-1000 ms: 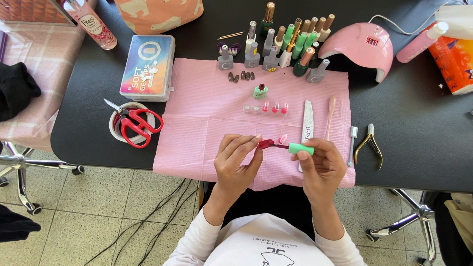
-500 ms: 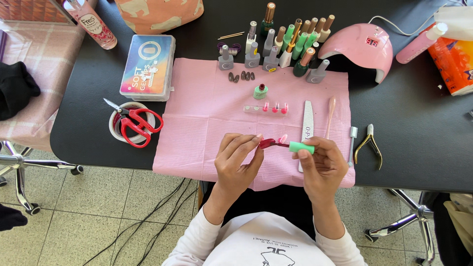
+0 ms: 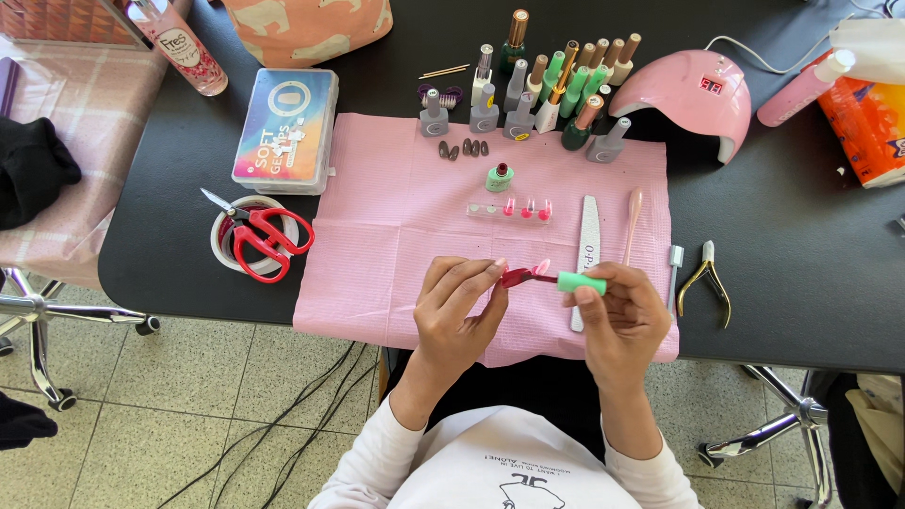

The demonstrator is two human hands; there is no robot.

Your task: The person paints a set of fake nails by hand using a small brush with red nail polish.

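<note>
- The right hand (image 3: 617, 320) has its grip closed on a mint-green brush cap (image 3: 581, 282), pinched between thumb and fingers, with the brush end pointing left toward the other hand.
- The left hand (image 3: 457, 311) has its grip closed on a small nail tip (image 3: 517, 277), coated deep pink-red and glossy, held at its edges by the fingertips; the brush meets it just above the near edge of the pink mat (image 3: 396, 226).
- The nail tip looks very light, thin and stiff; I judge it slippery where the wet colour sits, so the bare sides and the base are the places to take hold. The cap is light and rigid, easy to pinch round its barrel.
- Just beyond the hands lie a white nail file (image 3: 588, 254) and a pale pink stick (image 3: 633, 221), side by side on the mat.
- Further up the mat sits a clear strip with three pink tips (image 3: 526, 209), an open mint-green polish bottle (image 3: 500, 176) and a few dark tips (image 3: 462, 148).
- A row of polish bottles (image 3: 547, 90) stands along the far edge, with a pink curing lamp (image 3: 693, 99) to the right.
- On the black counter (image 3: 792, 236), gold nippers (image 3: 709, 280) lie right of the mat; red scissors (image 3: 264, 236) rest on a tape roll to the left.
</note>
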